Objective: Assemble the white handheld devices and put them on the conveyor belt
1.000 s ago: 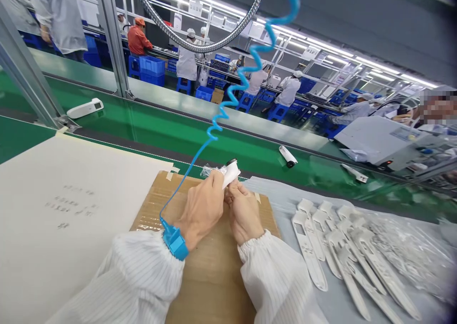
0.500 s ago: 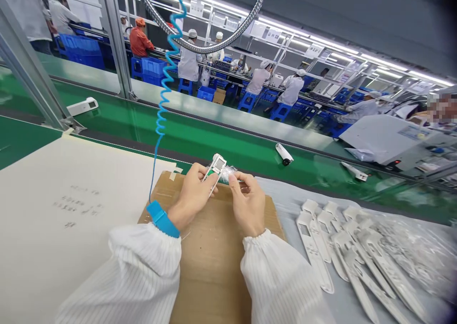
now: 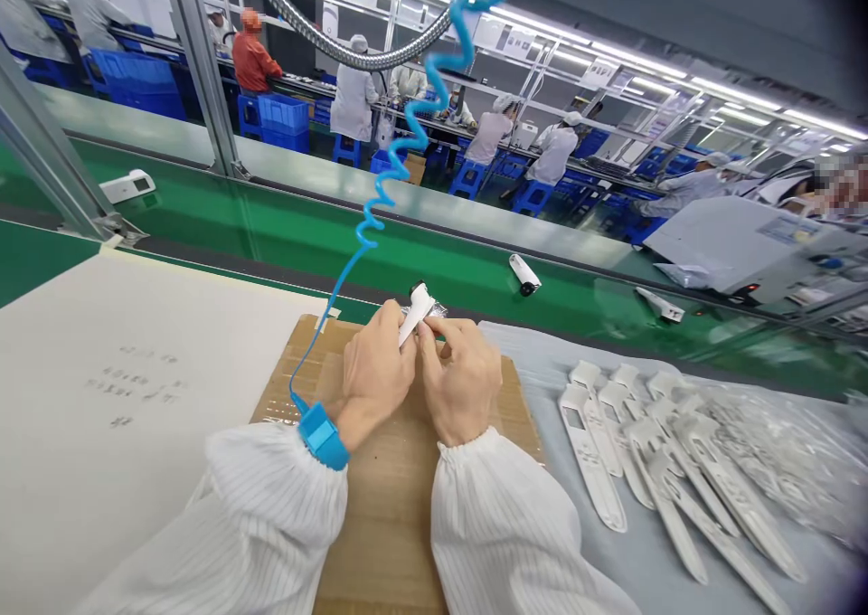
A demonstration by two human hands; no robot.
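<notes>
Above the far end of the cardboard sheet (image 3: 386, 506), my left hand (image 3: 380, 362) grips a white handheld thermometer (image 3: 416, 309) by its body. Its black tip points away from me and its smooth white back faces up. The thumb and fingers of my right hand (image 3: 465, 375) are closed at the thermometer's right edge; what lies between them is partly hidden. A bit of crinkled clear plastic (image 3: 438, 310) shows just behind the thermometer. Around my left wrist is a blue strap (image 3: 324, 436) with a coiled cord (image 3: 400, 167).
Several white housing halves (image 3: 593, 461) lie at the right, beside small clear plastic bags (image 3: 779, 452). Beyond the table runs a green conveyor belt (image 3: 434, 258) carrying white thermometers (image 3: 524, 275). A metal post (image 3: 200, 72) rises at the left. Co-workers sit at a far line.
The thermometer has been turned over: its screen side and green board showed before, now its back does. My right hand has moved left onto it. The blue cord has swung right.
</notes>
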